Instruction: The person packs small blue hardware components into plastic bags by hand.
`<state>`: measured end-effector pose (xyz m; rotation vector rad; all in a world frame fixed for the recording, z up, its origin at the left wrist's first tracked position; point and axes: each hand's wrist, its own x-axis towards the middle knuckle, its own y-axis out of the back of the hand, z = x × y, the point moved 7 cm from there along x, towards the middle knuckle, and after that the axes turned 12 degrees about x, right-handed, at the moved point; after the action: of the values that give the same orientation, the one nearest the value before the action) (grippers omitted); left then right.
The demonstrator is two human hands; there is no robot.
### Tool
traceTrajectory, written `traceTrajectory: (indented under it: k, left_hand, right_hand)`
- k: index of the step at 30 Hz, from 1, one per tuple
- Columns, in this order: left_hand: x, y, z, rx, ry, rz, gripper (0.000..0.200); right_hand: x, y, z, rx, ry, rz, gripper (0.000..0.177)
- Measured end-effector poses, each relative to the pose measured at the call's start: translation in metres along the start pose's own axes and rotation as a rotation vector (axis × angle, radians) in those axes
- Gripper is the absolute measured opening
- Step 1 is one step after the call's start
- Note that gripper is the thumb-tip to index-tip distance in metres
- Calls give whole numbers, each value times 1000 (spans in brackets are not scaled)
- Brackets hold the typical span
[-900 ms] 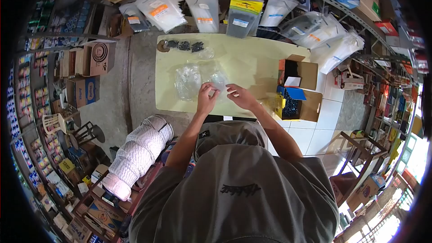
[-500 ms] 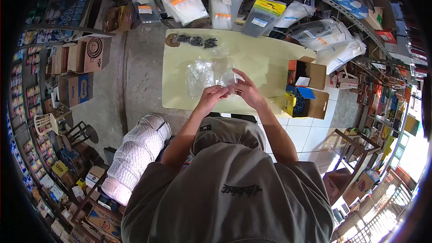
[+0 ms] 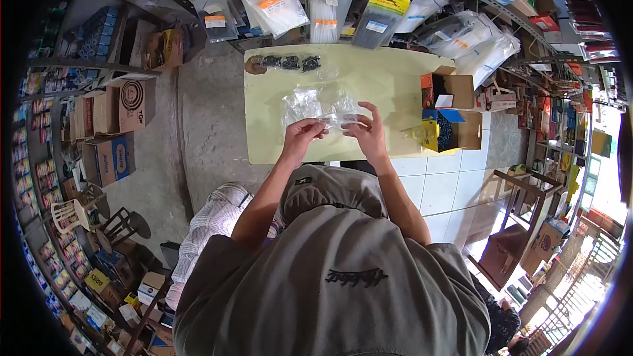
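My left hand (image 3: 303, 137) and my right hand (image 3: 366, 134) are over the near edge of the pale yellow table (image 3: 389, 79). Between them a small clear plastic bag (image 3: 335, 121) is stretched, pinched at its two ends. The right index finger is raised away from the pinch. Just beyond the fingers lies a loose pile of clear plastic bags (image 3: 304, 100). Farther back, small packs of black parts (image 3: 290, 62) lie in a row beside a round brown piece (image 3: 254, 64).
At the table's right side stand an open orange-and-black box (image 3: 438, 91) and an open box of dark small parts (image 3: 444, 133). Bagged cable ties (image 3: 323, 16) hang along the back shelf. A large wrapped white roll (image 3: 214, 214) is at the left on the floor.
My hands have moved apart, from fingertips nearly together to the bag stretched between them. The camera view has shifted slightly.
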<state>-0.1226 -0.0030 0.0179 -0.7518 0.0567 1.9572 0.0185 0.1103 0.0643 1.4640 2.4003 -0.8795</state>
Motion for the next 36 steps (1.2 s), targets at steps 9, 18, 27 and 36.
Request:
traceTrajectory:
  k: [9, 18, 27, 36]
  left_hand:
    - [-14, -21, 40, 133, -178, 15, 23]
    - [-4, -66, 25, 72, 23, -181, 41]
    - [-15, -130, 49, 478, -358, 123, 38]
    - [-13, -182, 50, 338, -254, -76, 38]
  right_hand:
    - [1, 11, -18, -215, 145, -83, 39]
    - [-19, 24, -65, -21, 46, -222, 46]
    - [-22, 76, -94, -280, 229, -52, 36]
    - [-24, 90, -93, 151, -47, -132, 27]
